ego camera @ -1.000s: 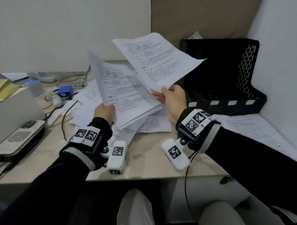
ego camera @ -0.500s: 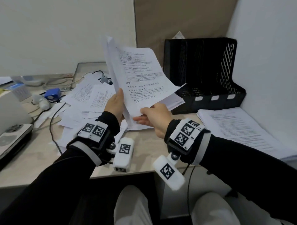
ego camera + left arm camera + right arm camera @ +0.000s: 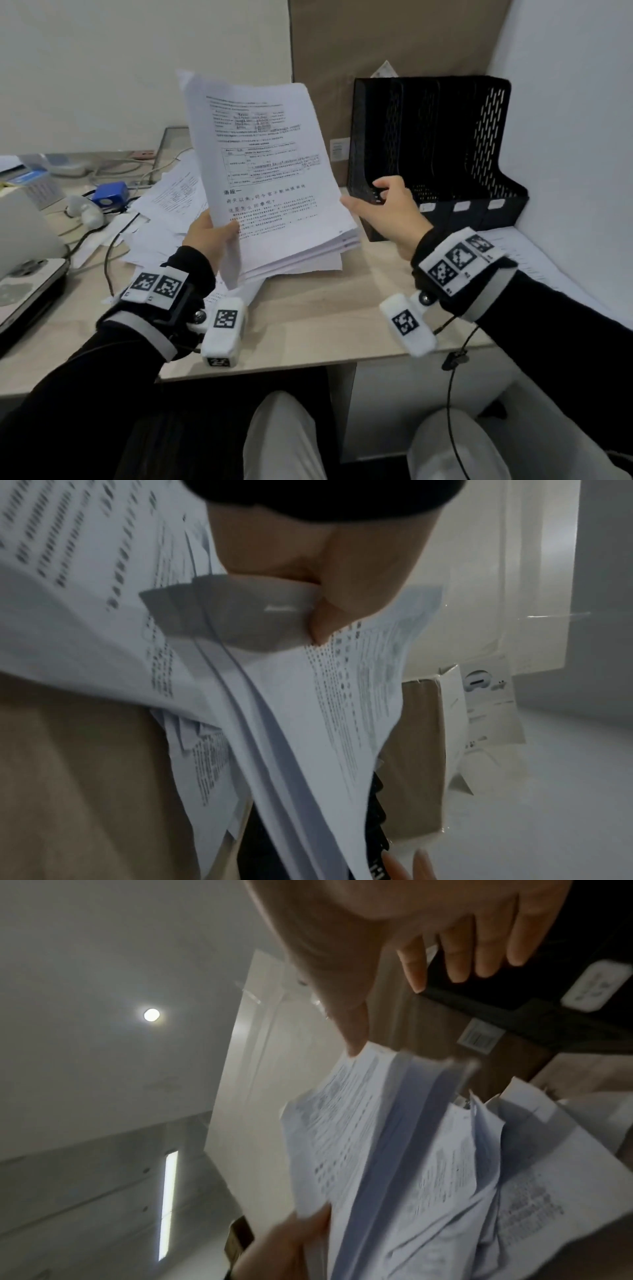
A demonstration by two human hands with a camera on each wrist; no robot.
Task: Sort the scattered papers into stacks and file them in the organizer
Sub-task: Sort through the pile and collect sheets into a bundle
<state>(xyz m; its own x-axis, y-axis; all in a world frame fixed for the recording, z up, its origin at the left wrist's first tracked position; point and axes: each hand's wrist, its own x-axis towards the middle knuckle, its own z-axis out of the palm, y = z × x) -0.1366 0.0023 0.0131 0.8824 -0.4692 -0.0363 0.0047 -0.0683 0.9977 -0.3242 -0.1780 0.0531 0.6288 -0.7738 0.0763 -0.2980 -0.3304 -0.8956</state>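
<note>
Papers (image 3: 270, 178) in a thick stack stand tilted in the centre of the head view, above the counter (image 3: 308, 322), held at the lower left corner by the left hand (image 3: 210, 236), its thumb on the printed front and fingers (image 3: 346, 599) curled round behind. The right hand (image 3: 387, 212), right of centre, holds nothing: its fingers (image 3: 455, 958) are spread and loosely bent, the thumb tip at the stack's right edge, the fingertips close to the front of the black organizer (image 3: 445, 154), though contact cannot be told. The organizer stands in the upper right of the frame against the wall. More loose sheets (image 3: 164, 219) lie scattered left of centre, and another sheet pile (image 3: 534, 260) lies flat at the right edge, beside the organizer
</note>
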